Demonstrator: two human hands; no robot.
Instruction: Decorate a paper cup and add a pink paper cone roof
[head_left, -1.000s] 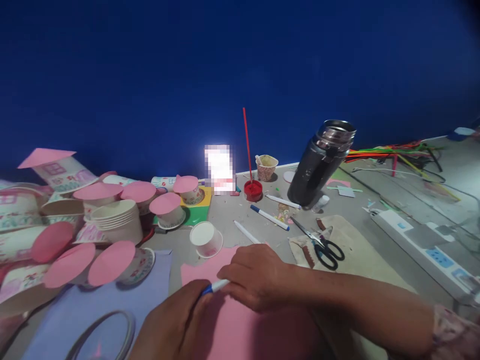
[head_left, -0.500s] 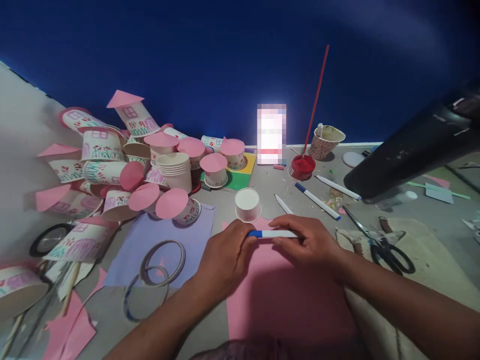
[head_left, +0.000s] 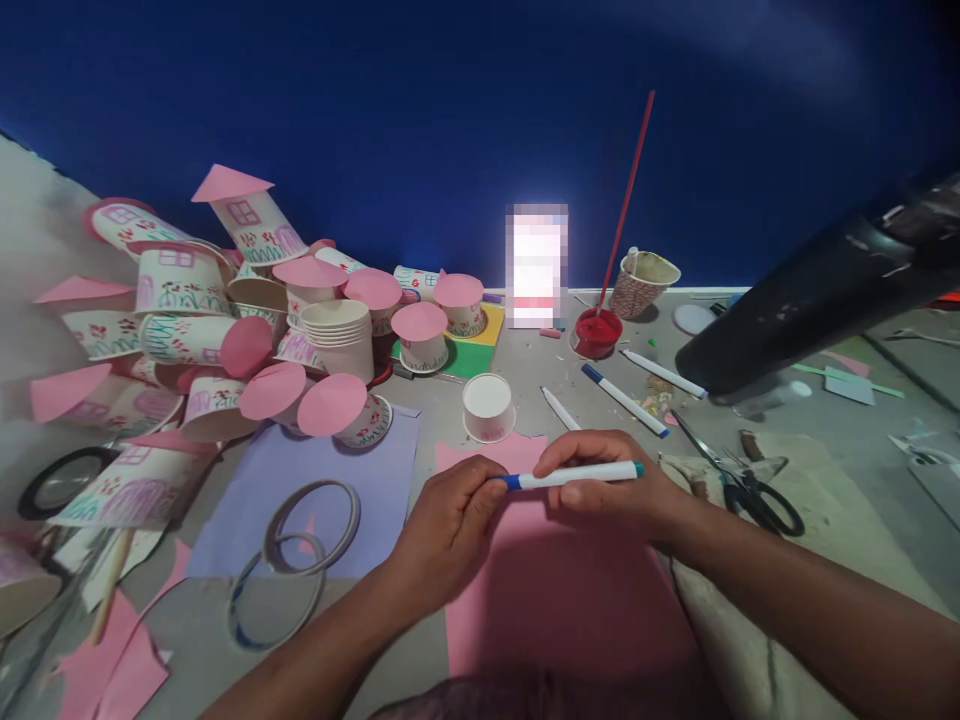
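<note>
Both hands hold one white felt-tip marker (head_left: pixel 600 473) level above a sheet of pink paper (head_left: pixel 517 600). My left hand (head_left: pixel 454 515) pinches its blue cap end, with the fingers closed. My right hand (head_left: pixel 615 490) grips the white barrel between thumb and fingers, and a teal tip end sticks out at the right. I cannot tell whether the cap is fully seated. Just beyond the hands a small white paper cup (head_left: pixel 489 408) stands upside down. Behind my right hand a white marker (head_left: pixel 559 408) lies on the table.
Several decorated paper cups with pink tops (head_left: pixel 180 340) crowd the left. Tape rings (head_left: pixel 311 530) lie on purple paper (head_left: pixel 225 530). At the right are scissors (head_left: pixel 750 490), a red pot (head_left: pixel 596 335) with a stick, capped markers (head_left: pixel 626 400) and a black cylinder (head_left: pixel 787 290).
My right hand has turned slightly, so the marker's right end now tilts up and shows its teal tip. My left hand stays on the blue end. The view has shifted slightly.
</note>
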